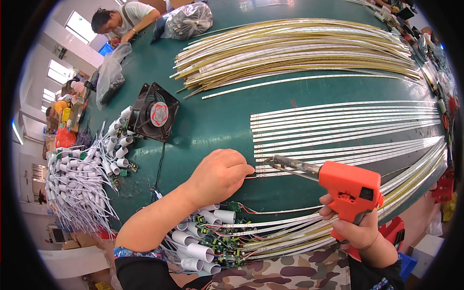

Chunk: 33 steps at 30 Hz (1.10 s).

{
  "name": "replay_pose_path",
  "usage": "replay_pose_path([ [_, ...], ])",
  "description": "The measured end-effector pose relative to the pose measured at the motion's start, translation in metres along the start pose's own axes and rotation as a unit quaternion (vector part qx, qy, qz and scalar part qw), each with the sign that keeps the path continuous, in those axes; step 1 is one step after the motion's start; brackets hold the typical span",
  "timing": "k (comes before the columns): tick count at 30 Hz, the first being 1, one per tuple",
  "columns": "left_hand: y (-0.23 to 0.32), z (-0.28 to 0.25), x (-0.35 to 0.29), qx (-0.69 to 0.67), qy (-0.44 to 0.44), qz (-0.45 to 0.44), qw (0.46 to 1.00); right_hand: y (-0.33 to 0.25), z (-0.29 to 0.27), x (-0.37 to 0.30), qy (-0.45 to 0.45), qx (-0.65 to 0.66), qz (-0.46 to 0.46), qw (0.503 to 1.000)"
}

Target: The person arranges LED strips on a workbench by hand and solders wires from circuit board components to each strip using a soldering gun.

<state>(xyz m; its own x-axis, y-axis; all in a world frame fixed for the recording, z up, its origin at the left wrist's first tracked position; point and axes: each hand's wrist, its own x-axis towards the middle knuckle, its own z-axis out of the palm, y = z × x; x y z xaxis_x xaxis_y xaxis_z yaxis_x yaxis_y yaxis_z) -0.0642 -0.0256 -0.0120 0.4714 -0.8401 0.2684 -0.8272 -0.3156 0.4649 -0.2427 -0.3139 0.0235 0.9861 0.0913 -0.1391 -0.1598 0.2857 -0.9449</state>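
I have the soldering gun [349, 181] in my right fingers [326, 202], which are wrapped around its handle. It is bright orange-red, with a small black panel on its side and a dull metal barrel pointing left; a thinner rod runs beside the barrel toward the tip. The tip sits over the left ends of a row of white strips [338, 126], near my left fingers; I can't tell whether it touches them. These strips lie flat, slim and straight, side by side with narrow gaps. My left fingers [239, 170] are pinched together just beside the nearest strip ends, where a thin reddish wire [250, 177] shows; whether they hold it I can't tell.

Nearer to me, a bundle of wired strips [295, 235] in white and yellow runs rightward from green circuit boards [234, 207] and white tubes [200, 252]. On the far side of the green tabletop [212, 121] lies a big strip pile [295, 48]. To the left stand a black fan [142, 116] and a heap of tubes with white cables [79, 186]. Far left, another person [126, 19] bends over the tabletop.
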Motion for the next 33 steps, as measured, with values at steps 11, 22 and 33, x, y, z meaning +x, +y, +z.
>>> replay_pose_path([
  [11,0.003,0.0,0.003,0.017,-0.028,0.016,0.999,0.02,0.002,0.007,-0.051,-0.314,-0.14,0.938],
  [22,0.001,0.003,0.002,0.024,-0.027,0.013,0.999,0.017,0.01,0.018,-0.085,-0.382,-0.198,0.899],
  [33,0.001,0.002,0.004,0.029,-0.032,0.016,0.999,0.016,0.012,0.017,-0.077,-0.393,-0.188,0.897],
])
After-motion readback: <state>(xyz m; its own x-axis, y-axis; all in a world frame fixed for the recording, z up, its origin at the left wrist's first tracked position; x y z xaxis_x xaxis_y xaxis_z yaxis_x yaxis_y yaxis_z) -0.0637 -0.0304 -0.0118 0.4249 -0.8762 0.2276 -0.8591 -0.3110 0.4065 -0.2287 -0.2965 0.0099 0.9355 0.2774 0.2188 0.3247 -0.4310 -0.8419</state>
